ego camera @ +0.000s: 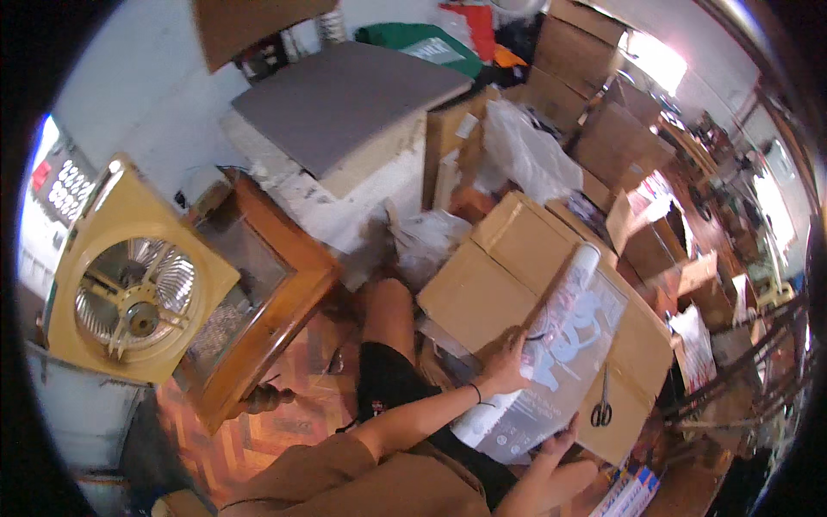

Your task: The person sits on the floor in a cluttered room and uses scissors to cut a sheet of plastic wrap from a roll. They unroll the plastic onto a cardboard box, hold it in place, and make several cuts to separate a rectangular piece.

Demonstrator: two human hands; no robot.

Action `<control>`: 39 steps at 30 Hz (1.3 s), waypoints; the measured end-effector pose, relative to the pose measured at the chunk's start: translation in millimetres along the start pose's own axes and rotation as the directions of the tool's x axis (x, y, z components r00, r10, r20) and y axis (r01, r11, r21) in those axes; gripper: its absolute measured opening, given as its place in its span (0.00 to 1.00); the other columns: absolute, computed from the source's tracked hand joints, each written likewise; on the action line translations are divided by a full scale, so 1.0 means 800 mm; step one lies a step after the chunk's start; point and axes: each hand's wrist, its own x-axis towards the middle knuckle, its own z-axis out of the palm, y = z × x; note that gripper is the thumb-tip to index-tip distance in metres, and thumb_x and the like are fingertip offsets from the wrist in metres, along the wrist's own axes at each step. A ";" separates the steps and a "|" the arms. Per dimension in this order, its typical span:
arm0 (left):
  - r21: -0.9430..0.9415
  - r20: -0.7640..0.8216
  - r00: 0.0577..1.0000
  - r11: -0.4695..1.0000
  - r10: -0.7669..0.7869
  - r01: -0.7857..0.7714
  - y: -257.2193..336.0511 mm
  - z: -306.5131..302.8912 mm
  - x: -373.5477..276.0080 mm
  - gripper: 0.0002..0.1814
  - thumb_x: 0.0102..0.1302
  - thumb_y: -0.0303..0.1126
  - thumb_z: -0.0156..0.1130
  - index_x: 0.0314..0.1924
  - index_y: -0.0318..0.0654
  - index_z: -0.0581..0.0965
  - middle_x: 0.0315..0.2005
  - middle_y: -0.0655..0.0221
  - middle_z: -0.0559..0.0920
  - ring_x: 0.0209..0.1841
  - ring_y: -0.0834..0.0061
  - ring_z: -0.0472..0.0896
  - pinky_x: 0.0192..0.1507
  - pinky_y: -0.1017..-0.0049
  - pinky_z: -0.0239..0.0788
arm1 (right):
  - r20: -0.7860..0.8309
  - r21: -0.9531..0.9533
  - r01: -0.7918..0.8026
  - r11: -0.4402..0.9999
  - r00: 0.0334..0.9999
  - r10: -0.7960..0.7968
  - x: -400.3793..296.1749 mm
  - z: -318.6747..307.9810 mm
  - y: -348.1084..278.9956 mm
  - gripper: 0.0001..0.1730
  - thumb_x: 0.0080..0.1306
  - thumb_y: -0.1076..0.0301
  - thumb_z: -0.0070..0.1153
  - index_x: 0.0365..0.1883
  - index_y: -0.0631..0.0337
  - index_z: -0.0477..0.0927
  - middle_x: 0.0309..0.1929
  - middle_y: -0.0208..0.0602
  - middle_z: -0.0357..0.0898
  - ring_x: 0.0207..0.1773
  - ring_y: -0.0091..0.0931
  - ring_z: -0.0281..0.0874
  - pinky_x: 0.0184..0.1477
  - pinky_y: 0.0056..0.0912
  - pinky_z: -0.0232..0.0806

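Observation:
A white roll of printed plastic film [561,294] lies aslant across a flattened cardboard box [497,278] before me. My left hand [507,369] grips the roll near its lower half, with a thin dark band around the wrist. From the roll, a clear sheet with blue print [572,362] spreads to the right over the cardboard. My right hand [559,446] is at the lower edge of that sheet; whether the fingers pinch it is unclear. Black-handled scissors [602,408] rest on the cardboard, to the right of the sheet.
At left stand a yellow-framed fan [139,304] and a wood-framed piece of furniture [284,323]. A grey-topped block [355,103] is against the wall. Plastic bags [530,148] and open cartons [652,245] crowd the right. A printed narrow box [625,494] lies near my right arm.

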 end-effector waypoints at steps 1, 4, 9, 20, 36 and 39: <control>0.030 -0.040 0.999 0.999 0.013 -0.012 -0.005 -0.005 0.000 0.61 0.46 0.38 0.76 0.76 0.32 0.51 0.71 0.42 0.60 0.72 0.44 0.62 0.72 0.56 0.57 | 0.012 -0.040 -0.019 0.999 1.000 0.020 0.003 0.000 0.006 0.29 0.73 0.50 0.53 0.65 0.59 0.74 0.64 0.43 0.76 0.66 0.41 0.72 0.67 0.56 0.66; 0.023 -0.113 0.990 0.996 0.086 -0.084 0.009 -0.009 0.017 0.58 0.45 0.38 0.77 0.74 0.32 0.55 0.71 0.44 0.61 0.74 0.46 0.60 0.73 0.56 0.55 | 0.068 0.052 -0.079 0.996 0.995 0.075 0.030 -0.042 -0.002 0.30 0.72 0.48 0.54 0.66 0.58 0.73 0.66 0.41 0.74 0.68 0.41 0.70 0.69 0.56 0.63; -0.050 -0.117 0.991 0.996 0.061 -0.067 0.008 -0.010 0.029 0.59 0.46 0.42 0.78 0.74 0.34 0.55 0.69 0.44 0.63 0.72 0.43 0.61 0.71 0.55 0.57 | 0.009 0.018 -0.259 0.966 0.966 0.259 0.004 -0.020 -0.003 0.34 0.70 0.44 0.55 0.67 0.57 0.72 0.66 0.41 0.74 0.68 0.42 0.68 0.70 0.55 0.61; 0.171 -0.188 0.979 0.979 -0.080 0.113 0.024 0.015 0.003 0.64 0.43 0.43 0.80 0.78 0.48 0.53 0.65 0.46 0.66 0.69 0.43 0.59 0.71 0.43 0.50 | 0.160 -0.655 -0.024 0.755 0.972 0.170 -0.050 -0.023 -0.003 0.24 0.71 0.54 0.58 0.54 0.66 0.80 0.52 0.43 0.82 0.53 0.36 0.79 0.56 0.46 0.72; -0.048 -0.200 0.975 0.993 0.098 -0.110 -0.062 -0.089 0.055 0.34 0.55 0.23 0.68 0.64 0.36 0.74 0.59 0.58 0.77 0.64 0.59 0.72 0.66 0.63 0.64 | 0.132 -0.916 0.265 0.300 0.908 -0.397 -0.048 0.018 -0.004 0.18 0.66 0.58 0.64 0.27 0.67 0.84 0.22 0.33 0.81 0.26 0.19 0.74 0.30 0.31 0.69; 0.064 0.019 0.926 0.924 0.376 -0.377 0.027 -0.055 0.011 0.32 0.57 0.24 0.66 0.64 0.39 0.75 0.66 0.58 0.72 0.71 0.56 0.66 0.73 0.57 0.55 | 0.095 -0.900 0.266 0.346 0.894 -0.438 -0.047 0.007 0.006 0.20 0.65 0.57 0.65 0.24 0.67 0.83 0.17 0.33 0.76 0.24 0.20 0.71 0.29 0.33 0.66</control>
